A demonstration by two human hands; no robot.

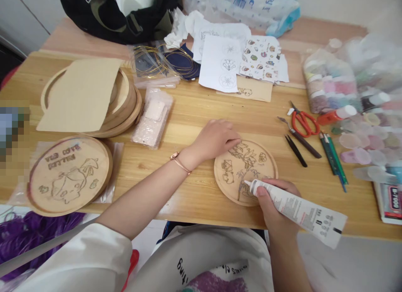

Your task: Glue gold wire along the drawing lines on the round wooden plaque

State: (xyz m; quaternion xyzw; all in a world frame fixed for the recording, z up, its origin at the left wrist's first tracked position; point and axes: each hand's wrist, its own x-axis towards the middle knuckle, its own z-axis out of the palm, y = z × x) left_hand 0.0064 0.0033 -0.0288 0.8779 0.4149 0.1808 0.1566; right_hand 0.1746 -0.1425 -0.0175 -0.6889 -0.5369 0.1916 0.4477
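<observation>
A small round wooden plaque (262, 166) with a burnt line drawing of flowers lies near the table's front edge. My left hand (215, 139) rests on its upper left rim, fingers curled down and pressing it in place. My right hand (276, 204) is wrapped round a white glue tube (301, 210), and the tube's nozzle touches the lower middle of the plaque. A thin bracelet sits on my left wrist.
Red scissors (303, 122), dark tweezers (297, 150) and green pens (334, 160) lie right of the plaque. Jars and bags of coloured beads (354, 116) fill the right side. Stacked wooden discs (125, 108), a larger drawn plaque (69, 175), gold wire hoops (157, 60) and pattern sheets (221, 62) lie left and behind.
</observation>
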